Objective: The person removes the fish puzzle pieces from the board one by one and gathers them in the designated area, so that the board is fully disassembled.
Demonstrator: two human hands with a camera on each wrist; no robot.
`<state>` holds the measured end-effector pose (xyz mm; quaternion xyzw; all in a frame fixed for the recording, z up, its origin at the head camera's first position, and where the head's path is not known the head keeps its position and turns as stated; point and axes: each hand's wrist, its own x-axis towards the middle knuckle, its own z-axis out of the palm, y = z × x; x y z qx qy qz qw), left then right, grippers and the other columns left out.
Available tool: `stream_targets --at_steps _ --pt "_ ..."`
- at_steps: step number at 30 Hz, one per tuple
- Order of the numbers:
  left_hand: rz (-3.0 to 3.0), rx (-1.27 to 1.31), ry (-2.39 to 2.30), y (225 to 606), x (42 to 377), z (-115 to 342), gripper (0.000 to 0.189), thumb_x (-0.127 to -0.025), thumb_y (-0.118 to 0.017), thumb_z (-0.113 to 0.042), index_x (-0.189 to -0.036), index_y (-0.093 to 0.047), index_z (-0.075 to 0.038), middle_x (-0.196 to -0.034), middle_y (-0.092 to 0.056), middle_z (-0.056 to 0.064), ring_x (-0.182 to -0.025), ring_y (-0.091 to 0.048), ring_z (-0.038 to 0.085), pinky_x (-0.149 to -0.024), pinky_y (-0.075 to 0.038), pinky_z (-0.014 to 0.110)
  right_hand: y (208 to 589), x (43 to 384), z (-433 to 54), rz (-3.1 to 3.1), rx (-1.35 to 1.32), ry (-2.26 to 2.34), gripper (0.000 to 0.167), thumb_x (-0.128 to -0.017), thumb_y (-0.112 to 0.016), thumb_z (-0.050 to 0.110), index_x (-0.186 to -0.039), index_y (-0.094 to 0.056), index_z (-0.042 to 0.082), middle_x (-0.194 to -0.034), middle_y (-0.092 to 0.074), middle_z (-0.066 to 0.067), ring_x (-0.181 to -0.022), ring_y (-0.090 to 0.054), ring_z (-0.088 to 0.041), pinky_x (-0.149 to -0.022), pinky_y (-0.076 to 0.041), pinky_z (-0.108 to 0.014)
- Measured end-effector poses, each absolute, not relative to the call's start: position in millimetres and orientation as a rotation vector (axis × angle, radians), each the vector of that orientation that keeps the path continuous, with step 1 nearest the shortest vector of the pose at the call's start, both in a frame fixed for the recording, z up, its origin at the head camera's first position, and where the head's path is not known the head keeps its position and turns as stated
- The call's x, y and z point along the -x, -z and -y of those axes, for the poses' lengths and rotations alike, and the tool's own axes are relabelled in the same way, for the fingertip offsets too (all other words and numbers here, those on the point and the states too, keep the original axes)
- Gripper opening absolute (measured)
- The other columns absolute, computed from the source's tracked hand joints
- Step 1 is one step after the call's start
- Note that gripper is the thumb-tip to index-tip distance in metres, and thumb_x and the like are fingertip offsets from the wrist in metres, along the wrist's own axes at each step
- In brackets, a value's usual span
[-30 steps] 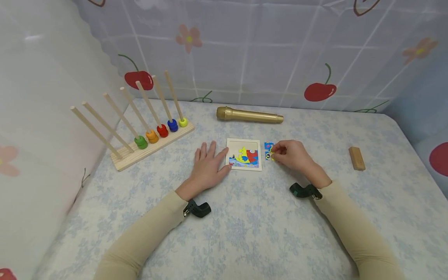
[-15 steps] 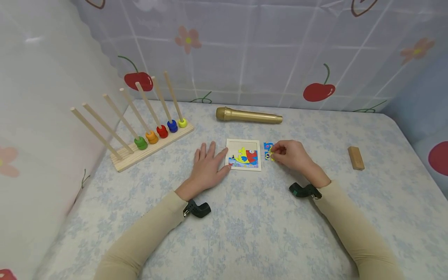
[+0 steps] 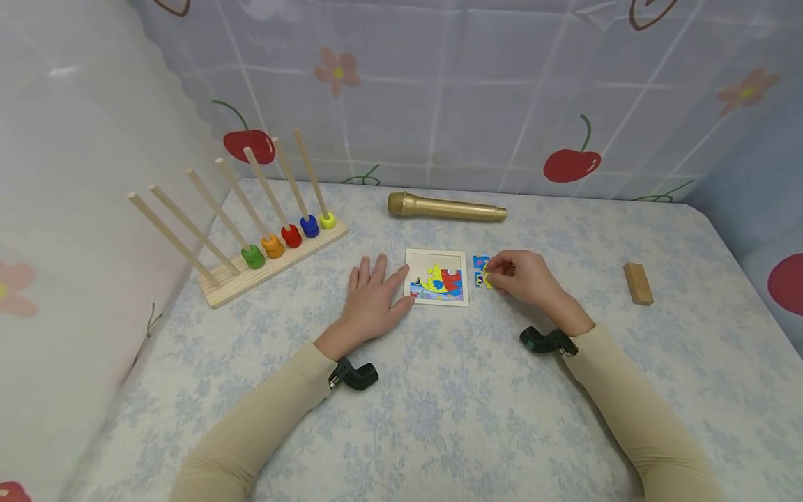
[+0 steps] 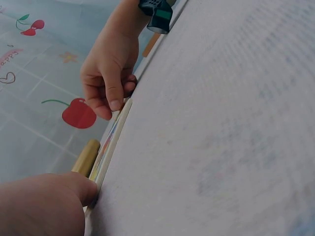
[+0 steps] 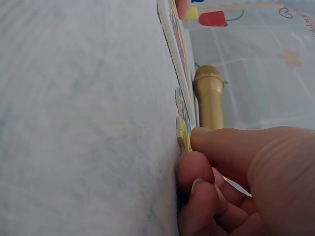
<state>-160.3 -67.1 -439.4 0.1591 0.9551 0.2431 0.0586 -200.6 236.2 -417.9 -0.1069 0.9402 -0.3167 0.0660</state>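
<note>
The right hand (image 3: 521, 274), right of centre in the frame, has thumb and forefinger drawn nearly together, pinching the near end of the loose pieces (image 3: 479, 280); how firmly, I cannot tell. The left hand (image 3: 371, 303), left of centre, lies with fingers spread, forefinger and thumb touching the left edge of the tray (image 3: 429, 259), and grasps nothing.

The tray sits mid-frame, its set pieces (image 3: 447, 280) filling the lower part and its upper strip bare. The loose pieces lie just beside its right rim.

They look thin and flat, so a shallow pinch could slip; a push left would likely jam them against that rim. If the left hand bears too lightly, the tray might skid; a knock could also unseat the set pieces along their free upper edge.

Above, the mic (image 3: 447, 207) lies near the table's far edge and, being round, could roll if nudged. The rack (image 3: 282, 263) at upper left limits sideways travel of the left hand. On the right, the block (image 3: 638, 284) stands well apart. The widest room is the cloth (image 3: 439, 404) at bottom centre, between the forearms
</note>
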Motion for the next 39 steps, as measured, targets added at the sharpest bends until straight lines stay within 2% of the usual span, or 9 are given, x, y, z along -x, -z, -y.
stream_targets --at_steps 7,23,28,34,39 --pt "-2.896 -0.473 -0.719 440.0 160.5 66.5 0.063 -0.101 -0.055 -0.045 -0.158 -0.042 -0.02 -0.17 -0.014 0.025 -0.157 0.0 0.051 -0.125 -0.004 0.065 417.8 201.0 -237.7 -2.811 0.318 0.985 0.018 -0.094 -0.071 0.011 -0.107 -0.071 -0.001 -0.087 -0.067 -0.013 -0.065 -0.061 -0.013 -0.059 -0.051 -0.025" --pt "-2.899 -0.472 -0.738 440.1 159.9 66.4 0.063 -0.102 -0.054 -0.045 -0.158 -0.042 -0.02 -0.169 -0.015 0.025 -0.157 0.0 0.05 -0.125 -0.005 0.066 407.2 203.3 -235.7 -2.81 0.327 1.002 0.017 -0.096 -0.067 0.012 -0.108 -0.07 -0.001 -0.09 -0.065 -0.013 -0.064 -0.059 -0.016 -0.058 -0.05 -0.025" --pt "-2.899 -0.473 -0.735 442.0 159.7 67.6 0.063 -0.101 -0.054 -0.045 -0.158 -0.042 -0.02 -0.17 -0.015 0.025 -0.157 0.0 0.05 -0.125 -0.005 0.065 399.3 209.3 -223.4 -2.812 0.369 1.02 0.019 -0.096 -0.067 0.011 -0.11 -0.07 -0.001 -0.092 -0.065 -0.014 -0.066 -0.058 -0.018 -0.058 -0.048 -0.025" --pt "-2.889 -0.471 -0.74 442.8 160.2 67.9 0.062 -0.102 -0.053 -0.045 -0.158 -0.041 -0.021 -0.17 -0.014 0.024 -0.157 0.001 0.049 -0.125 -0.004 0.065 388.9 219.2 -200.1 -2.784 0.426 1.01 0.024 -0.097 -0.066 0.013 -0.116 -0.07 0.0 -0.098 -0.067 -0.016 -0.078 -0.061 -0.023 -0.068 -0.051 -0.027" --pt "-2.892 -0.472 -0.73 441.9 160.9 68.0 0.062 -0.102 -0.052 -0.046 -0.158 -0.041 -0.022 -0.17 -0.014 0.024 -0.157 0.001 0.049 -0.125 -0.004 0.065 385.0 226.2 -184.7 -2.751 0.506 1.058 0.028 -0.097 -0.066 0.014 -0.119 -0.068 -0.004 -0.097 -0.067 -0.017 -0.073 -0.066 -0.025 -0.065 -0.052 -0.028"
